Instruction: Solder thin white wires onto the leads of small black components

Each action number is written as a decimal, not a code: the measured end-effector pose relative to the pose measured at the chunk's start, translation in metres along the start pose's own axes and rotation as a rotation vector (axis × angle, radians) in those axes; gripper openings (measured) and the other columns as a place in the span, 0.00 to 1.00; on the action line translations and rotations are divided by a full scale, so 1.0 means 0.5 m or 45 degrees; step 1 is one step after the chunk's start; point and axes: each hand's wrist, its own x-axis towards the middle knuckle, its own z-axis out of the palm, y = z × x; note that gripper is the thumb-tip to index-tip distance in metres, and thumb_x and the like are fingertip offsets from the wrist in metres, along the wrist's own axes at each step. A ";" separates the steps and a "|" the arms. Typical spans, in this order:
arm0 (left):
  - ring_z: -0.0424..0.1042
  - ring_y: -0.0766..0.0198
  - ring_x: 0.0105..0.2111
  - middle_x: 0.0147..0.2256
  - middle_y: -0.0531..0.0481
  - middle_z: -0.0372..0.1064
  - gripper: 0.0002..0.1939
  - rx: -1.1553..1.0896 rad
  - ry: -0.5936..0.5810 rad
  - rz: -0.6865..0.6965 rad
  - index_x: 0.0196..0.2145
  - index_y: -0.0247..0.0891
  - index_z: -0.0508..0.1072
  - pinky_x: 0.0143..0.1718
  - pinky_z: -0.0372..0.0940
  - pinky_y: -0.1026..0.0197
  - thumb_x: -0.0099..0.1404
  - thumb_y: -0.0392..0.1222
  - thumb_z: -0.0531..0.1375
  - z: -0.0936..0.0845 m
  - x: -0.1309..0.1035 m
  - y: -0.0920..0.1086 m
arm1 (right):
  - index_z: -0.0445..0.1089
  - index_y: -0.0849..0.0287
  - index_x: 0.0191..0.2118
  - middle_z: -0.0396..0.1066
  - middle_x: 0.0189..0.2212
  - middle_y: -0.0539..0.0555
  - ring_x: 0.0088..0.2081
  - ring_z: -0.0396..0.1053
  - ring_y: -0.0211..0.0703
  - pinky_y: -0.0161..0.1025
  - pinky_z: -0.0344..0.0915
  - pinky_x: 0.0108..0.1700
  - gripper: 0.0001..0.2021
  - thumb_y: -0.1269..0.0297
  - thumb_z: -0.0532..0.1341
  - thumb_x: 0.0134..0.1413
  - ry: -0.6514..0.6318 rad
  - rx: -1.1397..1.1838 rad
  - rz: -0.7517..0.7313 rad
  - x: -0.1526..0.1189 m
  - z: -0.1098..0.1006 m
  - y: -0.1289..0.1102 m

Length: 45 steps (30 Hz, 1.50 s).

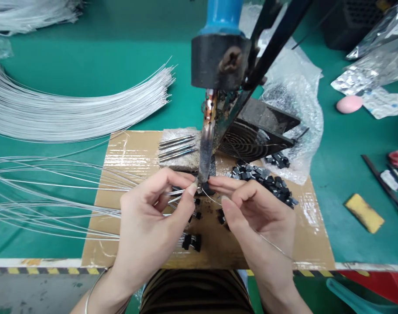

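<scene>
A mounted soldering iron (pixel 207 148) points down, its tip between my two hands. My left hand (pixel 156 222) is pinched round a thin white cable (pixel 177 192) just left of the tip. Right of the tip, my right hand (pixel 254 213) is closed on a thin solder wire (pixel 212 199), which curves toward the tip and also shows across the palm. Exactly what sits at the fingertips is too small to make out. Several cables with black connectors (pixel 191 242) lie on the cardboard (pixel 101 218) below my left hand.
Small black connectors (pixel 264 179) are heaped beside a black fan (pixel 251 139) at the right. White cables (pixel 87 117) lie bundled at the left. Metal rods rest on a pad (pixel 177 161). A yellow sponge (pixel 364 213) and pink egg-shaped object (pixel 349 104) are farther right.
</scene>
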 end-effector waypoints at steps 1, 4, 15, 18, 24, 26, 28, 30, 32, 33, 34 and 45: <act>0.76 0.73 0.31 0.34 0.59 0.80 0.07 0.002 0.000 0.001 0.32 0.42 0.79 0.32 0.68 0.74 0.65 0.31 0.67 0.000 0.000 0.000 | 0.71 0.53 0.31 0.83 0.50 0.49 0.54 0.80 0.44 0.44 0.73 0.62 0.11 0.74 0.65 0.65 -0.001 0.000 0.002 0.000 0.000 0.000; 0.76 0.72 0.31 0.34 0.58 0.80 0.07 0.016 0.003 0.004 0.32 0.42 0.79 0.31 0.67 0.73 0.65 0.31 0.67 0.002 0.000 -0.001 | 0.71 0.53 0.31 0.83 0.50 0.49 0.53 0.80 0.44 0.43 0.73 0.62 0.11 0.74 0.65 0.65 0.003 0.008 -0.003 0.000 0.002 0.001; 0.76 0.70 0.32 0.35 0.57 0.80 0.08 0.047 0.021 0.016 0.32 0.43 0.79 0.28 0.64 0.70 0.65 0.31 0.68 0.002 0.001 -0.004 | 0.72 0.53 0.32 0.83 0.51 0.49 0.54 0.80 0.45 0.45 0.72 0.63 0.11 0.74 0.65 0.65 -0.006 0.024 0.000 0.000 0.004 -0.001; 0.76 0.69 0.32 0.34 0.57 0.80 0.08 0.057 0.016 0.013 0.32 0.43 0.79 0.29 0.65 0.69 0.64 0.30 0.68 0.001 0.001 -0.004 | 0.71 0.53 0.31 0.83 0.50 0.49 0.53 0.80 0.45 0.44 0.73 0.61 0.11 0.74 0.65 0.65 0.018 0.022 -0.003 0.001 0.007 0.002; 0.75 0.68 0.31 0.34 0.56 0.80 0.07 0.061 0.015 0.000 0.31 0.42 0.79 0.26 0.63 0.66 0.64 0.31 0.68 -0.001 -0.002 -0.004 | 0.71 0.52 0.31 0.83 0.49 0.47 0.53 0.80 0.43 0.42 0.73 0.60 0.11 0.74 0.65 0.65 0.013 0.009 -0.006 -0.003 0.005 0.000; 0.75 0.68 0.31 0.34 0.56 0.80 0.07 0.060 0.014 -0.004 0.31 0.43 0.79 0.26 0.63 0.67 0.64 0.32 0.68 -0.002 -0.003 -0.004 | 0.71 0.52 0.31 0.83 0.50 0.47 0.53 0.80 0.43 0.42 0.73 0.61 0.11 0.74 0.65 0.65 0.003 0.007 0.002 -0.004 0.003 -0.001; 0.76 0.67 0.32 0.34 0.56 0.80 0.07 0.054 0.013 -0.004 0.32 0.43 0.79 0.27 0.63 0.67 0.64 0.32 0.69 -0.002 -0.003 -0.005 | 0.71 0.52 0.31 0.83 0.50 0.47 0.53 0.80 0.43 0.42 0.73 0.61 0.11 0.74 0.65 0.65 0.003 0.006 0.007 -0.004 0.003 0.000; 0.77 0.67 0.33 0.35 0.56 0.80 0.07 0.047 0.013 -0.004 0.32 0.43 0.79 0.28 0.64 0.67 0.65 0.32 0.68 -0.001 -0.002 -0.006 | 0.71 0.53 0.31 0.83 0.50 0.49 0.53 0.80 0.45 0.44 0.73 0.61 0.11 0.74 0.65 0.65 0.013 0.006 -0.002 -0.003 0.003 0.001; 0.77 0.67 0.33 0.34 0.56 0.80 0.07 0.044 0.017 0.005 0.32 0.43 0.79 0.28 0.64 0.67 0.65 0.32 0.68 0.000 -0.002 -0.007 | 0.71 0.53 0.31 0.83 0.49 0.50 0.53 0.80 0.46 0.45 0.74 0.61 0.11 0.74 0.65 0.64 0.020 0.001 -0.009 -0.002 0.004 0.002; 0.77 0.67 0.33 0.34 0.56 0.80 0.07 0.046 0.020 0.009 0.32 0.43 0.79 0.28 0.64 0.66 0.65 0.32 0.68 0.001 -0.001 -0.007 | 0.71 0.53 0.31 0.83 0.49 0.51 0.53 0.80 0.47 0.46 0.74 0.61 0.11 0.73 0.65 0.64 0.020 -0.003 -0.008 -0.001 0.005 0.002; 0.76 0.67 0.32 0.34 0.56 0.80 0.07 0.050 0.025 0.012 0.32 0.43 0.79 0.27 0.63 0.66 0.64 0.32 0.68 0.001 -0.001 -0.007 | 0.71 0.53 0.31 0.83 0.49 0.52 0.53 0.80 0.48 0.47 0.74 0.61 0.11 0.73 0.65 0.64 0.022 -0.007 -0.007 -0.001 0.005 0.002; 0.76 0.66 0.32 0.34 0.55 0.80 0.06 0.052 0.014 -0.009 0.32 0.42 0.79 0.27 0.64 0.65 0.64 0.32 0.68 -0.001 -0.001 -0.005 | 0.71 0.53 0.30 0.83 0.49 0.51 0.52 0.81 0.47 0.47 0.75 0.60 0.11 0.73 0.66 0.64 0.039 -0.011 -0.005 -0.001 0.007 0.004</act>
